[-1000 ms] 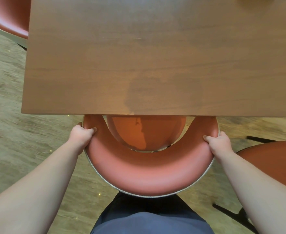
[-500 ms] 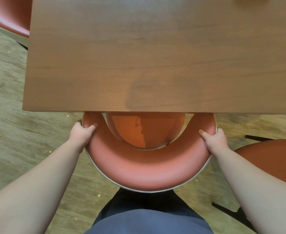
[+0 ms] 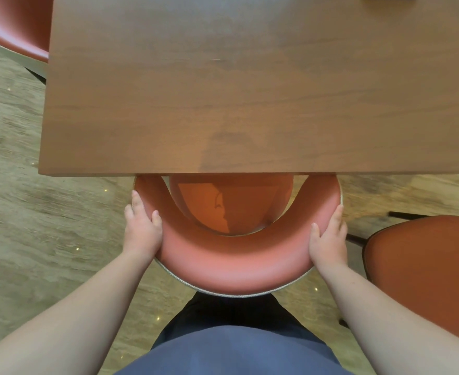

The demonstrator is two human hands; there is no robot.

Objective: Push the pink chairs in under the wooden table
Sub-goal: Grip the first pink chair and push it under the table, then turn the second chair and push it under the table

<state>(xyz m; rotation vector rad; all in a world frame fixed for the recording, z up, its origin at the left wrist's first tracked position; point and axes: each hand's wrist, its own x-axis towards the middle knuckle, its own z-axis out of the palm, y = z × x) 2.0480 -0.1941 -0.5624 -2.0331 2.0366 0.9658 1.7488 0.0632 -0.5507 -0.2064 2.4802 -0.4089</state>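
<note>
- Directly below the camera, the chair (image 3: 233, 263) stood with its seat (image 3: 231, 201) mostly under the table (image 3: 250, 90), only the curved backrest out past the near edge.
- Left hand (image 3: 141, 228) lay on the backrest's left curve, fingers loosely spread along the outer side and thumb on the top, more resting than gripping.
- Right hand (image 3: 328, 239) mirrored it on the right curve, flat and open against the padding.
- Backrest ends seemed level with the table edge, perhaps touching it; the overhang hid the gap.
- Risk: a harder shove could knock the backrest into the edge and scuff the padding, or trap fingertips between them.
- Risk: uneven pressure from open palms could swing the chair toward the second chair (image 3: 423, 272) close on the right.
- A third chair (image 3: 14, 25) sat at the far left corner.
</note>
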